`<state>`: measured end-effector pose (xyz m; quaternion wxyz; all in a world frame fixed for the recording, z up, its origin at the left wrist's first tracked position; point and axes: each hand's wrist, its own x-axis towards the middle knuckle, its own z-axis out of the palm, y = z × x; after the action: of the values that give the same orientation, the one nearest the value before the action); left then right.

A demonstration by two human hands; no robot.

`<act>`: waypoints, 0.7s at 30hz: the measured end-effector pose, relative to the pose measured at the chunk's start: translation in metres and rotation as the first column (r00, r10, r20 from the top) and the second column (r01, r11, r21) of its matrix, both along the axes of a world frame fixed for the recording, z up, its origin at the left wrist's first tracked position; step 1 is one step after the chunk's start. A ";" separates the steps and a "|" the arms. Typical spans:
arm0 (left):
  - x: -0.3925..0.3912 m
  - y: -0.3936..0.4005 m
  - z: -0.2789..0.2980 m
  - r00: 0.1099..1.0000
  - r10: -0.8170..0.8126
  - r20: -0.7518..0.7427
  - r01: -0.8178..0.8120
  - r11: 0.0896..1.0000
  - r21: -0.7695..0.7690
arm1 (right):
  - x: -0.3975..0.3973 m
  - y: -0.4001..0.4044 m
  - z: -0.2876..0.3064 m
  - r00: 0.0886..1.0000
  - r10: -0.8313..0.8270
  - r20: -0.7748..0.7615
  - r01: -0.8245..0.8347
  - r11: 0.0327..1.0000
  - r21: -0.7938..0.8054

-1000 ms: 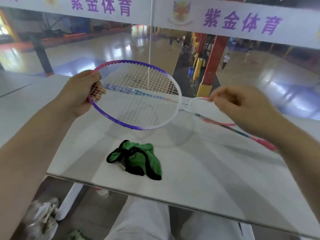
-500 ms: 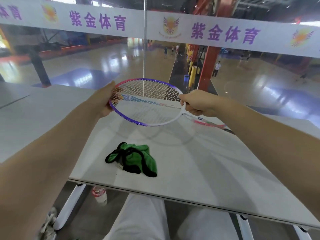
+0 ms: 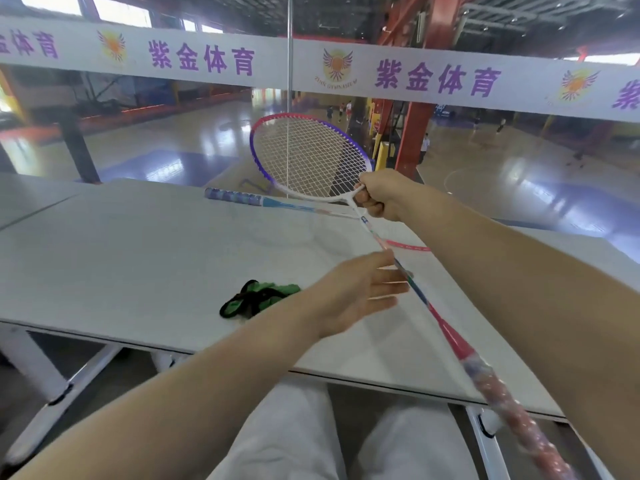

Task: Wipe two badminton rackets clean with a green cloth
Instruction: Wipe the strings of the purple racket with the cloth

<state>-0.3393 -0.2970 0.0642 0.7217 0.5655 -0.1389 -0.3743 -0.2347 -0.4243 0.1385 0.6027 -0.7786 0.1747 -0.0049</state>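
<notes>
Fingers [image 3: 388,287] of my left hand [image 3: 349,296] spread straight and apart, their tips at the shaft of the raised racket [image 3: 308,157], gripping nothing; whether they quite touch the shaft I cannot tell through the blur.

Using the white table [image 3: 121,251] as the landmark: the green cloth [image 3: 258,298], edged in black, lies crumpled near the table's front edge, just left of my left wrist, which partly hides it. Farther back on the table lies the second racket [image 3: 277,202], its blue-wrapped grip pointing left and its shaft running right under the raised one; a pink stretch of its frame shows on the tabletop beside my right forearm.

Above the table's far side, my right hand [image 3: 379,197] curls tightly around the throat of the raised racket, where the white frame meets the shaft. Its head, pink at the top and purple along the sides, tilts up and away from me. Its shaft slants down across the table toward the front right corner, and the red-wrapped handle passes beyond the front edge, blurred, near my white-trousered knees [image 3: 294,441].

Behind the table, a banner [image 3: 311,67] with purple lettering crosses over a glossy sports hall floor.
</notes>
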 end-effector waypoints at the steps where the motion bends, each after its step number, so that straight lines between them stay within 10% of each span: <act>1: -0.006 -0.004 0.001 1.000 -0.009 -0.023 0.009 1.000 -0.024 | -0.002 -0.001 0.000 1.000 -0.029 0.008 0.029 0.999 0.020; 7: -0.022 -0.001 0.009 0.987 0.146 -0.068 -0.155 0.977 -0.145 | -0.010 -0.017 -0.001 0.987 -0.159 0.031 0.152 0.974 0.168; 14: 0.011 0.050 0.008 0.896 0.174 0.408 -0.296 0.920 0.258 | -0.041 -0.031 -0.010 0.972 -0.230 0.044 0.203 0.921 0.331; 21: 0.068 0.086 0.017 0.452 -0.256 0.855 -0.601 0.621 0.504 | -0.077 -0.026 -0.042 0.985 -0.169 0.033 0.144 0.914 0.379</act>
<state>-0.2711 -0.2110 0.0812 0.2705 0.9294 -0.2484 0.0367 -0.3117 -0.4500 0.0962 0.7436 -0.6317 0.2143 -0.0451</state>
